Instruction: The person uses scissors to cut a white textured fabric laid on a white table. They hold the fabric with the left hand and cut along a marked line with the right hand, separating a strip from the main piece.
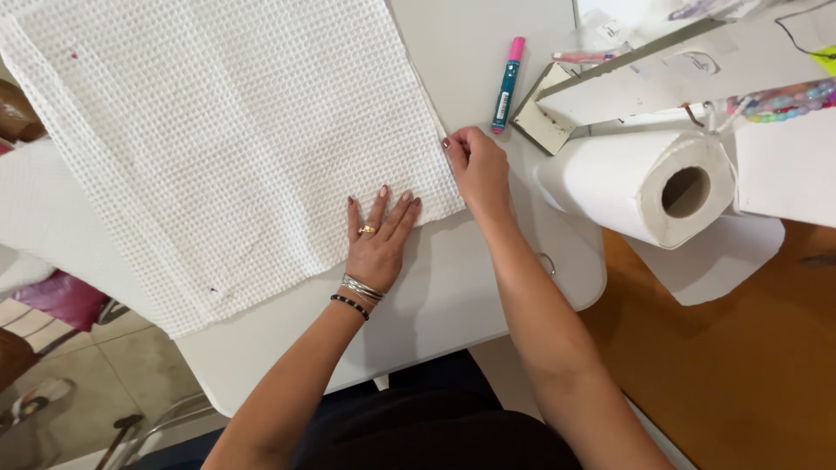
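A white waffle-weave cloth [226, 130] lies spread flat over a white table [453, 296]. My left hand [379, 239] rests flat on the cloth's near edge, fingers spread, with a ring and bracelets on it. My right hand [477, 170] pinches the cloth's right edge close to its near corner, fingers closed on the fabric.
A teal marker with a pink cap [507, 83] lies on the table beyond my right hand. A roll of paper towel [649, 187] lies on its side to the right, next to white cardboard pieces [679, 74] and a bead string [788, 100]. A wooden surface [740, 348] lies at the right.
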